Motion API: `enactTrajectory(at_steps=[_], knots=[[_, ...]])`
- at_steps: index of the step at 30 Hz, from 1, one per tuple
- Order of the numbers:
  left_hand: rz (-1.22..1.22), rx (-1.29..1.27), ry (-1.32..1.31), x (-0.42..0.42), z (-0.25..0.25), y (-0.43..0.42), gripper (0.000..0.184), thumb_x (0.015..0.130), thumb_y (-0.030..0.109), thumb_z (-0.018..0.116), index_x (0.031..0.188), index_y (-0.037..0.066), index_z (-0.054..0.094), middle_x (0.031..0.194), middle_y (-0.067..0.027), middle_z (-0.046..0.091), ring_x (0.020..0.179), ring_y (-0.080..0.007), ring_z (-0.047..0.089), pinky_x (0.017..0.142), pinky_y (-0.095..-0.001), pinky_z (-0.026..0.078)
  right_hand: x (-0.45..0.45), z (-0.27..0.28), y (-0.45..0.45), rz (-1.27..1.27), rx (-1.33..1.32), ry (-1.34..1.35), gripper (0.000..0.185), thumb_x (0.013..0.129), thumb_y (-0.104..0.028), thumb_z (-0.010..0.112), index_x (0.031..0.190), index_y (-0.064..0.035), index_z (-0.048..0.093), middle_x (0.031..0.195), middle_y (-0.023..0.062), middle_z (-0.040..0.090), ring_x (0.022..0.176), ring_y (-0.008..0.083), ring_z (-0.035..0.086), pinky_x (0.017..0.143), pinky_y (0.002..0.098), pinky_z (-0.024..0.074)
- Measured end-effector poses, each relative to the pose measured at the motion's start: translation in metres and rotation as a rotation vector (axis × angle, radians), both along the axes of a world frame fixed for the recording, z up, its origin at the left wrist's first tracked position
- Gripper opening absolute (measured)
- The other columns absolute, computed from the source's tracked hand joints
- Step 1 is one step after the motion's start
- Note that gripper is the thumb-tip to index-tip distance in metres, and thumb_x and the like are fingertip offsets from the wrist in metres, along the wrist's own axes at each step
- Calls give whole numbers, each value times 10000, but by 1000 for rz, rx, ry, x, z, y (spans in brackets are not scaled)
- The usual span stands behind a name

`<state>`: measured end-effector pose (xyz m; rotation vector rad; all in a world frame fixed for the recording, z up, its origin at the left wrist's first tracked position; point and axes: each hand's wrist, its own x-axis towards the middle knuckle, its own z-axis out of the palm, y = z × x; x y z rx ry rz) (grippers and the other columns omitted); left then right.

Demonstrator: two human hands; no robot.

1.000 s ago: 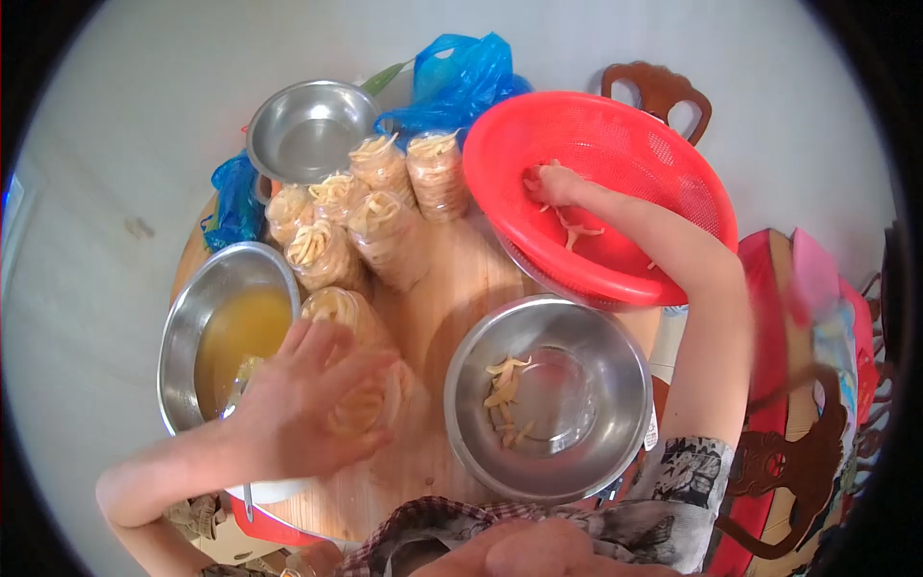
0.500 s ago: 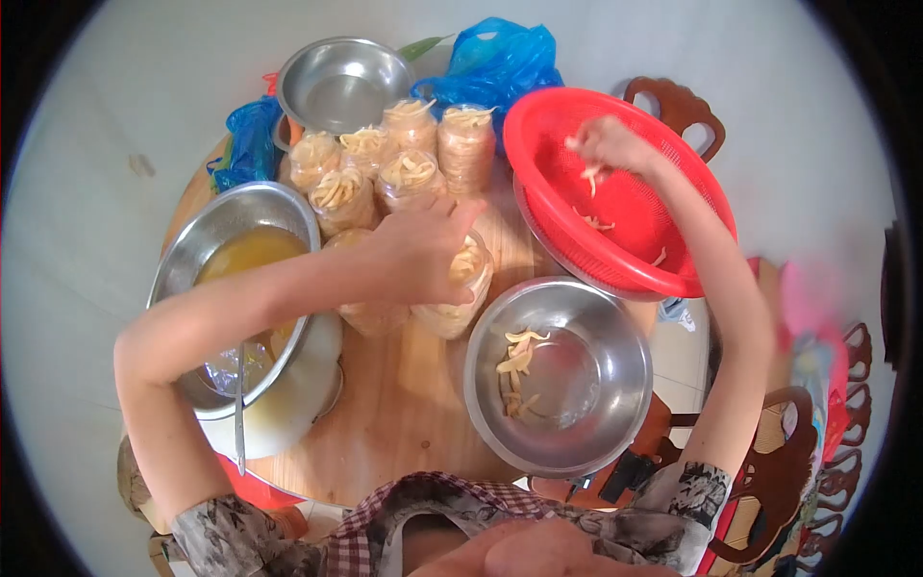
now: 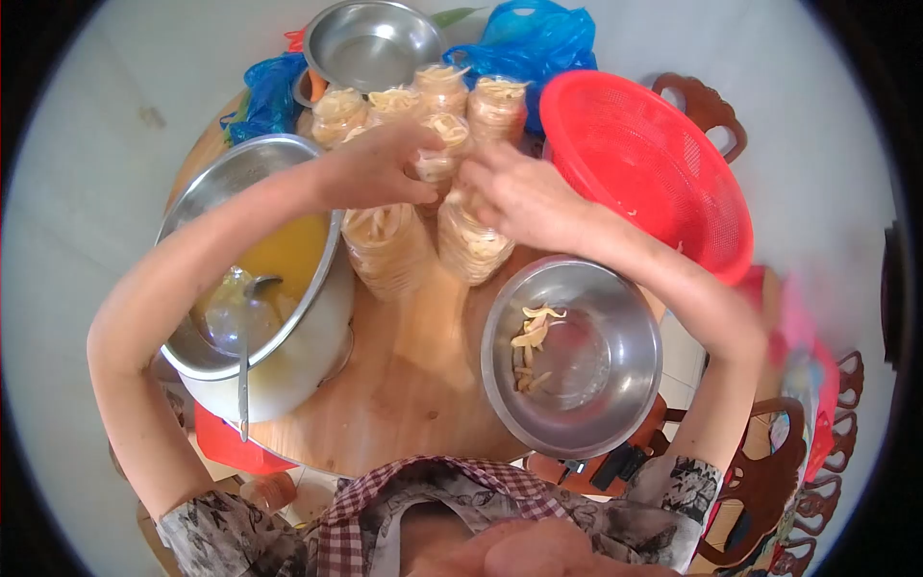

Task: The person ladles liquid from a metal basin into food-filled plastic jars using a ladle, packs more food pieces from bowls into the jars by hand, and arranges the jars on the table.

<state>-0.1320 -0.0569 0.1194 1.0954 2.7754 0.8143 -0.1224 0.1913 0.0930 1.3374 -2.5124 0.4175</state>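
Note:
Several clear jars packed with pale strips stand together at the back of the wooden table. My left hand (image 3: 380,168) is over the middle jars, fingers apart, beside a filled jar (image 3: 441,144). My right hand (image 3: 514,192) is bent over the mouth of the nearer right jar (image 3: 473,245); its fingertips are blurred, and what they hold cannot be made out. Left of that stands another filled jar (image 3: 386,245). The red colander (image 3: 635,173) at the right has a few small scraps in it. Several pale strips (image 3: 535,337) lie in the steel bowl (image 3: 606,413).
At the left, a steel basin (image 3: 183,216) of yellow liquid with a ladle (image 3: 244,365) sits over a white container (image 3: 312,370). An empty steel bowl (image 3: 370,48) and blue bags (image 3: 534,43) are at the back. Wooden chairs (image 3: 769,462) stand at the right.
My right hand has moved left from the colander to the jars, and the strips in the colander are mostly gone. My left hand has moved off the near right jar to the middle ones. The view has shifted.

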Motion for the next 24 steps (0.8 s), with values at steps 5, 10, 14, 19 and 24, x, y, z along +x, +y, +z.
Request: enactTrajectory(at_steps=[5, 10, 14, 19, 24], knots=[[-59, 120, -18, 15, -7, 15, 486, 789, 216, 748, 1208, 17, 602, 1110, -179, 637, 928, -297, 649, 825, -385, 516, 13, 2, 18, -36, -54, -85, 438, 800, -126, 712, 1198, -47, 549, 1243, 164, 487, 1207, 369, 499, 976, 470, 461], [-160, 35, 104, 8, -17, 31, 366, 834, 209, 667, 1160, 46, 634, 1031, -119, 636, 974, -293, 637, 816, -412, 513, 15, 2, 40, -119, -273, -301, 324, 778, -25, 729, 1083, -39, 619, 1076, 127, 564, 1008, 318, 584, 831, 419, 503], [-317, 31, 363, -16, -28, 33, 325, 834, 133, 660, 1149, 54, 672, 1045, -92, 640, 990, -294, 614, 804, -381, 517, 12, -10, 37, -70, -287, -209, 59, 817, -18, 687, 868, 0, 665, 876, 118, 610, 852, 327, 624, 723, 433, 500], [-406, -337, 433, -28, -15, 38, 272, 840, 163, 598, 1056, 43, 713, 1056, -59, 651, 1039, -280, 566, 865, -423, 460, 9, -9, 26, -161, -196, -275, 59, 817, -55, 674, 823, 1, 696, 879, 113, 654, 894, 344, 638, 725, 455, 499], [-294, -526, 394, -13, -12, 59, 252, 811, 194, 613, 973, 42, 732, 1029, -49, 649, 1038, -278, 550, 864, -439, 407, 9, -12, 25, -180, -24, -73, 97, 767, -45, 661, 816, -48, 745, 914, 75, 693, 928, 276, 656, 792, 435, 452]])
